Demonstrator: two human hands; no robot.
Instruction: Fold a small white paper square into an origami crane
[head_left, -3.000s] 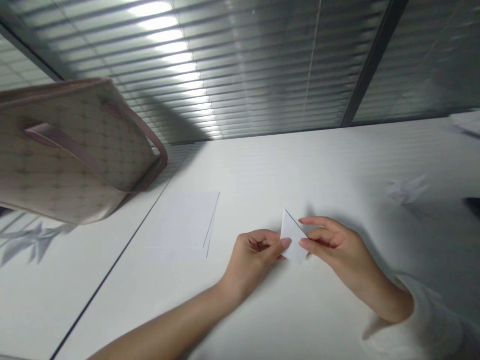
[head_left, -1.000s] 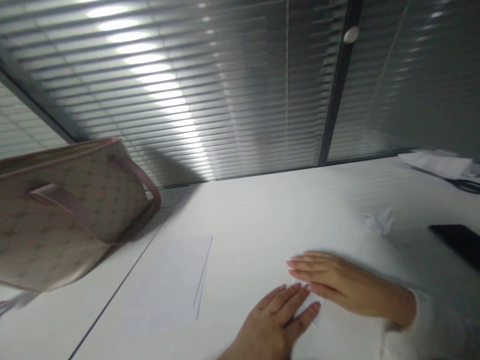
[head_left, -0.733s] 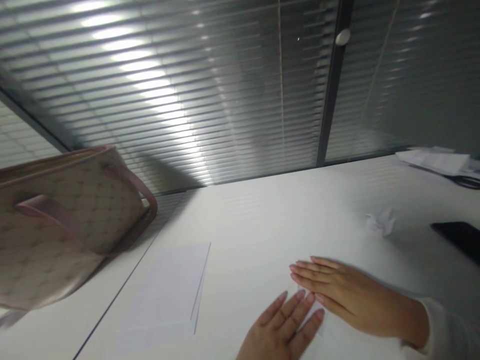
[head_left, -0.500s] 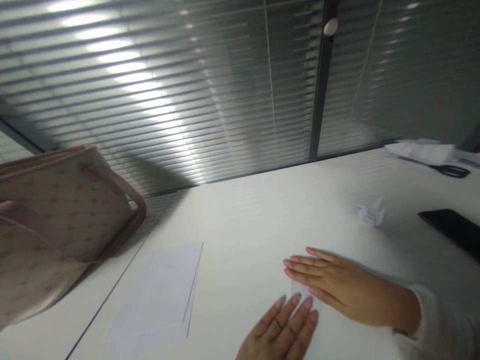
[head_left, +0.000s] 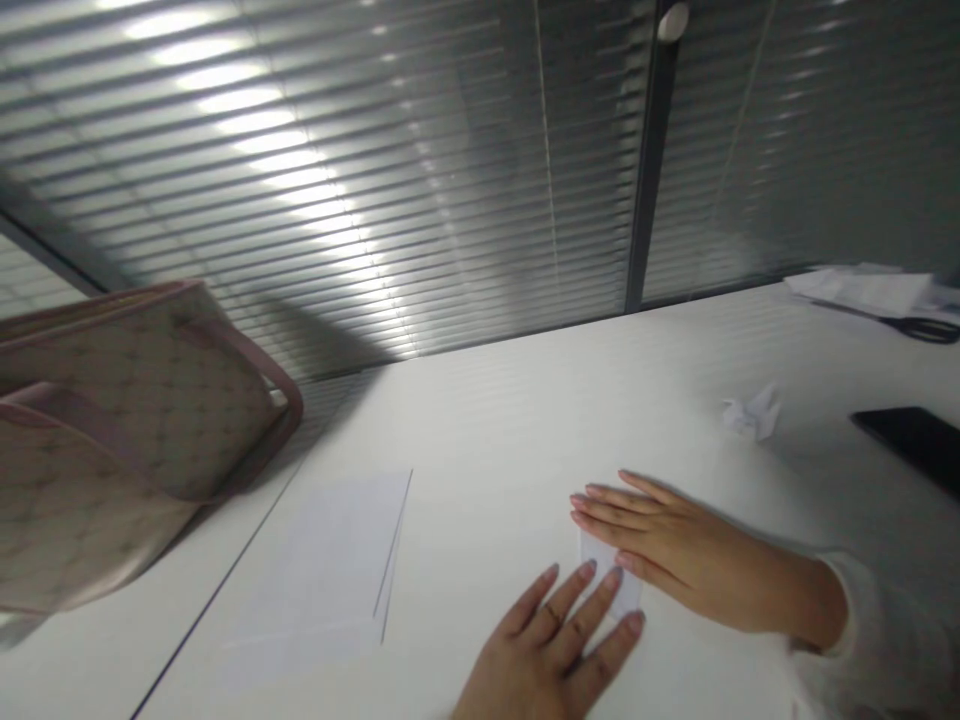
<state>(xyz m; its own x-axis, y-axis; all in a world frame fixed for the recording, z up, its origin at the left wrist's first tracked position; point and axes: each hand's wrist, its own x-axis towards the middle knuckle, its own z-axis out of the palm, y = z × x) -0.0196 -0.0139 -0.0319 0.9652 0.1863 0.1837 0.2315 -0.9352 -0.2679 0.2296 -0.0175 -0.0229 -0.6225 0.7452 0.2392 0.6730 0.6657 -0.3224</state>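
**Left hand (head_left: 551, 640) and right hand (head_left: 697, 565) lie open on a folded paper (head_left: 609, 575)**

Both hands rest flat on a white bench (head_left: 487, 440), apart from each other and clamped on nothing. The folded paper, a small white piece, lies on the bench between them. The fingertips of the left hand touch its lower part from below, and the right hand's fingers lie across its upper part from the right. The left hand's fingers are spread, with a ring on one of them. A white sleeve (head_left: 877, 640) covers the right wrist.

Left of the left hand, a flat stack of white paper (head_left: 322, 570) lies on the bench. Farther left, a beige tote bag (head_left: 127, 430) with pink handles sits at the bench edge. Beyond the right hand is a small paper crane (head_left: 752, 414), somewhat crumpled. To the right of the crane lies a black phone (head_left: 911, 440). Past that, at the far bench edge, are loose papers (head_left: 859, 293) and scissors (head_left: 926, 330). Window blinds (head_left: 337, 170) fill the background behind the bench.
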